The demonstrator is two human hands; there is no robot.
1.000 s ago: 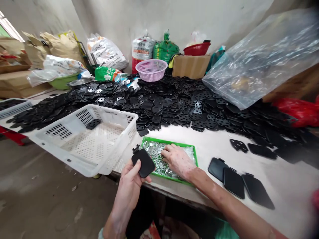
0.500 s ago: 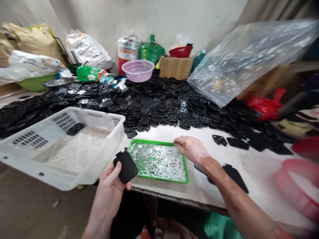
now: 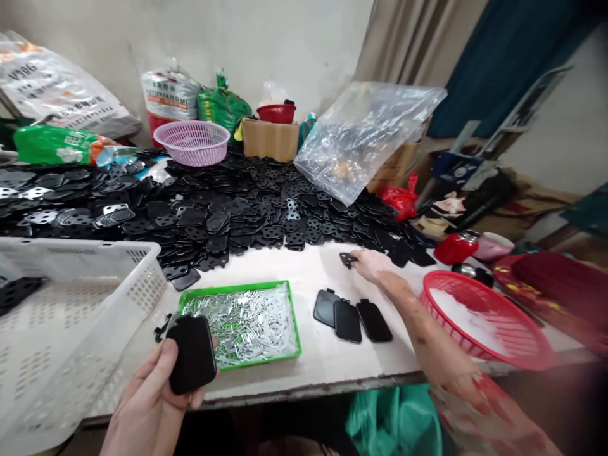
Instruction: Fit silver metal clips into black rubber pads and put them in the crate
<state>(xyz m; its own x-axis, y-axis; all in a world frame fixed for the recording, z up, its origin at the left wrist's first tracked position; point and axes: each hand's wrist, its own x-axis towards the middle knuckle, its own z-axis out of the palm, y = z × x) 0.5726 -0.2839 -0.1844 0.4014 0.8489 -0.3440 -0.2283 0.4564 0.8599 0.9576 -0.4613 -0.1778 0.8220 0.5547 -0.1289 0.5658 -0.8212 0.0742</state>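
My left hand (image 3: 149, 405) grips a smooth black plastic cover (image 3: 190, 354) near the table's front edge, just left of a green tray (image 3: 285, 354) full of small silver metal pieces. My right hand (image 3: 373, 263) reaches across the table and its fingertips pinch a flat black perforated plate (image 3: 348, 258) at the edge of a big heap of black plates (image 3: 247, 212). Three black covers (image 3: 350, 318) lie side by side between the tray and my right forearm.
A white slotted crate (image 3: 71, 329) sits at the left, holding a black plate. A red basket (image 3: 479, 320) stands at the right edge. At the back are a pink basket (image 3: 194, 140), a cardboard box (image 3: 270, 139), sacks and a clear plastic bag (image 3: 365, 136).
My right hand left the green tray and went right and forward to the heap's edge, taking a plate. My head turned right. The left hand kept its cover.
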